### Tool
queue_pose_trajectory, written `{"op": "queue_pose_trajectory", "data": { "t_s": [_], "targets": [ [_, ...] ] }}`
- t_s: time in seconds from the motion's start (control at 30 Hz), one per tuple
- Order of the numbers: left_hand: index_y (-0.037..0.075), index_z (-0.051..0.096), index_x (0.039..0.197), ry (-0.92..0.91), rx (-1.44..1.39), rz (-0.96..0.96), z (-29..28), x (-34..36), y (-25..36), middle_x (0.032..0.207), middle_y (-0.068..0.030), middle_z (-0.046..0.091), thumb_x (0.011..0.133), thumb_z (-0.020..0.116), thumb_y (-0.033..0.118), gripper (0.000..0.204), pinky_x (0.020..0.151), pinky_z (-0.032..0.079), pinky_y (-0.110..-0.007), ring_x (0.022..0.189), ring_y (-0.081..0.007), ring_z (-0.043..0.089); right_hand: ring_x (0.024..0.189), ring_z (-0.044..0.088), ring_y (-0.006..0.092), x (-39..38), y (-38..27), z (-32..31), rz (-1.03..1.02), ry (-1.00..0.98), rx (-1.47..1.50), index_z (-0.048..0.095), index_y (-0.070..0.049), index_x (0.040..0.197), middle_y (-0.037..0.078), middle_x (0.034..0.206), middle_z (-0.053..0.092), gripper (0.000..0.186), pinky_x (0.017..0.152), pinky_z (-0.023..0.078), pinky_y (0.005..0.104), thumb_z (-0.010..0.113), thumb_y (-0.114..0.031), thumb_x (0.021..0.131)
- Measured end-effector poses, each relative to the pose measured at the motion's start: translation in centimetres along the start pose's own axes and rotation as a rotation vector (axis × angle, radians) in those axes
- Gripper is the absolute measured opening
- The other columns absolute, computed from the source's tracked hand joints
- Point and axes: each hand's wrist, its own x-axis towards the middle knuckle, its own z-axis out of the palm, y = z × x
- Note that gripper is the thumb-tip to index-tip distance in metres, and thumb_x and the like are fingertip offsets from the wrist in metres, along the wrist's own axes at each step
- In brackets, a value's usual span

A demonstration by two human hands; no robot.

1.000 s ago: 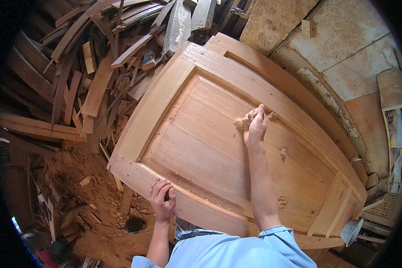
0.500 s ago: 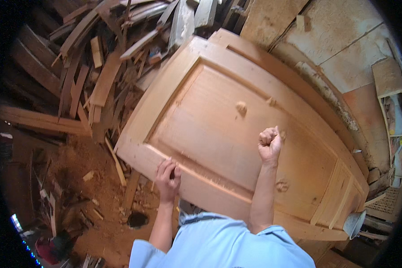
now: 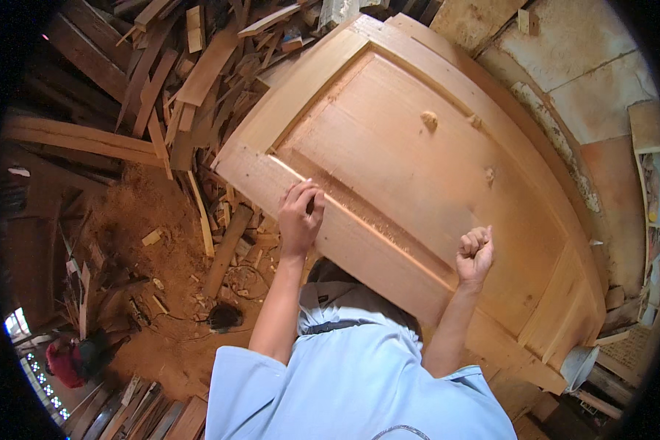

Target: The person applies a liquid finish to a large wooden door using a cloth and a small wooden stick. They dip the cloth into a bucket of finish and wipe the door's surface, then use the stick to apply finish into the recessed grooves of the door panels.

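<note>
A large pale wooden door (image 3: 418, 169) with a raised centre panel lies tilted in front of me. My left hand (image 3: 299, 216) sits on its near rail, fingers curled over the moulded edge by the sawdust-filled groove (image 3: 359, 213). My right hand (image 3: 475, 253) is a closed fist held just over the lower right part of the panel; nothing shows in it. A round knot (image 3: 429, 119) marks the panel further up, well away from both hands.
A heap of wood offcuts and planks (image 3: 183, 81) lies to the left and behind the door. Reddish sawdust (image 3: 147, 213) covers the floor at left, with a dark round object (image 3: 224, 317). A rough plastered wall (image 3: 587, 66) stands at right, a white bucket (image 3: 578, 367) below it.
My right hand has left the knot on the panel, closed into a fist and drawn back toward me. My left hand shifted from the door's lower edge up onto the rail.
</note>
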Motion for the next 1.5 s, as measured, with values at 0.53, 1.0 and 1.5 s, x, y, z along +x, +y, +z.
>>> {"op": "queue_pose_trajectory", "data": {
  "t_s": [0.53,1.0,1.5],
  "targets": [
    [0.008,0.069,0.106,-0.223,0.176,0.075,0.3,-1.0,1.8,0.114,-0.0132,0.059,0.091,0.058,0.022,0.023,0.103,0.030,-0.044,0.114,-0.0281,0.051,0.045,0.016,0.0088,-12.3,-1.3,-6.0,-0.126,-0.011,0.130,0.038,-0.015,0.068,-0.005,0.055,0.020,0.041,0.045,0.018,0.0266,0.043,-0.035,0.103],
    [0.004,0.054,0.121,0.065,0.044,-0.076,-6.5,-9.5,-2.1,0.124,-0.0202,0.055,0.091,0.058,0.019,0.034,0.100,0.042,-0.045,0.116,-0.0370,0.053,0.048,0.019,0.0078,-3.7,11.8,0.1,0.454,-0.081,-0.008,0.038,-0.015,0.071,-0.005,0.057,0.024,0.039,0.046,0.022,0.0251,0.035,-0.032,0.106],
    [-0.001,0.060,0.112,0.253,-0.048,-1.558,-16.3,-49.4,-5.0,0.090,-0.0153,0.068,0.093,0.059,0.028,0.035,0.075,0.052,-0.039,0.086,-0.0272,0.067,0.051,0.030,0.0114,9.1,48.3,9.9,0.418,-0.376,-0.835,0.042,-0.014,0.071,-0.002,0.057,0.035,0.041,0.052,0.031,0.0269,0.040,-0.037,0.104]
  ]
}}
